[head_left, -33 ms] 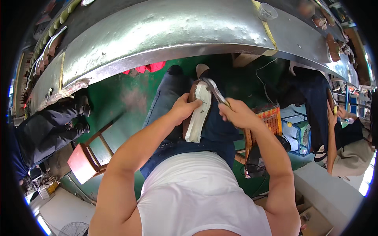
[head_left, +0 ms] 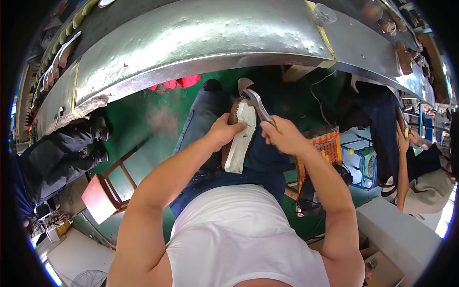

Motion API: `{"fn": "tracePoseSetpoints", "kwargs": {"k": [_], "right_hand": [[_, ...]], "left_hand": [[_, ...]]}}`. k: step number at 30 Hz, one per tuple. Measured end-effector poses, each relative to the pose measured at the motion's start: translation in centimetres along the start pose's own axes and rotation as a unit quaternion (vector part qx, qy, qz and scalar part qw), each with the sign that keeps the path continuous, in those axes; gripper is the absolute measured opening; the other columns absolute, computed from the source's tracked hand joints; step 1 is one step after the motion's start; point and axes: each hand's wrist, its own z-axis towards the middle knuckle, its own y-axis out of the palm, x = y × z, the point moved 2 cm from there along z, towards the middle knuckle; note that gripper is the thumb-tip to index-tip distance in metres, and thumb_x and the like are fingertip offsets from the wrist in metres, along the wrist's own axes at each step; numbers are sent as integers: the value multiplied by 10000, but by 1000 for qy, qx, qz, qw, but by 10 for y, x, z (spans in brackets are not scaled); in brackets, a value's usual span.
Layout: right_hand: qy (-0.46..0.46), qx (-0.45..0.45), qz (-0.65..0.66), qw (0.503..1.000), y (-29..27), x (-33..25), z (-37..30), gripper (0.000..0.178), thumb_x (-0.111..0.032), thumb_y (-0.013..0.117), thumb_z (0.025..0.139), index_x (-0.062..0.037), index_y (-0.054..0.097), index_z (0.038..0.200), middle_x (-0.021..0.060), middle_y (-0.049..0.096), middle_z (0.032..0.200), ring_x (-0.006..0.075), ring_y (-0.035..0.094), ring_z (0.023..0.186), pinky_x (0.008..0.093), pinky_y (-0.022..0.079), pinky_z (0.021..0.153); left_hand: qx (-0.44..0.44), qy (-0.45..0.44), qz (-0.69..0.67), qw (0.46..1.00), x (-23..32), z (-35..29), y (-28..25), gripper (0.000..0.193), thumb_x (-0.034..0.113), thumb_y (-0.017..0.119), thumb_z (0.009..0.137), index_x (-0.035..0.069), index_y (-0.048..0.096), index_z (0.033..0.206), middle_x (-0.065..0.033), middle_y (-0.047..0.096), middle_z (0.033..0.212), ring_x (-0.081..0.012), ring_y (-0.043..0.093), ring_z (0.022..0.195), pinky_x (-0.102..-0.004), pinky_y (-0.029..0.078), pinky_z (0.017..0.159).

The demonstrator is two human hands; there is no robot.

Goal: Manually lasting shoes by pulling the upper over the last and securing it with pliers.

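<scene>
A brown shoe (head_left: 233,117) rests sole side up across my lap, its pale underside (head_left: 240,148) facing me. Small dark bits lie or stick on that underside, too small to name. My left hand (head_left: 224,130) is closed round the shoe's left side, thumb pressed on the underside. In my right hand (head_left: 281,136) is a curved-headed metal tool (head_left: 260,109), gripped by its handle. The tool's head is over the shoe's far end; whether it touches I cannot tell, nor whether it is pincers or a hammer.
A metal-topped workbench (head_left: 191,33) runs ahead of my knees, with a clear plastic cup (head_left: 324,15) on it. To the left stands a wooden stool (head_left: 101,197); to the right, a woven seat (head_left: 327,146). Other people sit on both sides, one with hands (head_left: 406,136) showing at the right.
The tool's head has shifted slightly up and left at the shoe's far end, and my right hand has moved a little to the left. My left hand and the shoe keep their place.
</scene>
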Motion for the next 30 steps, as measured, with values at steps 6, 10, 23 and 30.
{"fn": "tracePoseSetpoints", "kwargs": {"k": [6, 10, 23, 30], "right_hand": [[110, -105, -77, 985, -2, 32, -1, 249, -243, 604, 923, -6, 607, 846, 89, 644, 671, 195, 634, 583, 352, 499, 579], [11, -187, -271, 944, 15, 10, -43, 250, -157, 581, 887, 1, 619, 1077, 246, 670, 931, 395, 658, 902, 460, 511, 821], [-45, -26, -278, 959, 47, 47, -76, 278, -226, 650, 884, -29, 601, 1074, 202, 666, 970, 391, 660, 865, 491, 519, 746], [35, -79, -314, 946, 41, 35, -85, 208, -186, 597, 917, 14, 592, 971, 237, 654, 929, 421, 655, 851, 495, 524, 752]], "left_hand": [[-104, -105, -7, 989, 22, 5, -21, 579, 281, 731, 872, 108, 451, 1348, -71, 651, 1157, -228, 669, 1014, -506, 557, 815], [-120, -136, -27, 983, 20, -1, -21, 534, 270, 719, 886, 121, 466, 1332, -79, 646, 1187, -239, 661, 1044, -504, 550, 850], [-71, -69, -7, 995, -5, 1, -10, 628, 242, 708, 891, 104, 380, 1409, -90, 584, 1263, -241, 594, 1144, -475, 502, 944], [-88, 118, -22, 989, -39, -38, 1, 891, 80, 627, 917, 155, 35, 1579, -118, 315, 1536, -231, 347, 1387, -347, 290, 1137]]}}
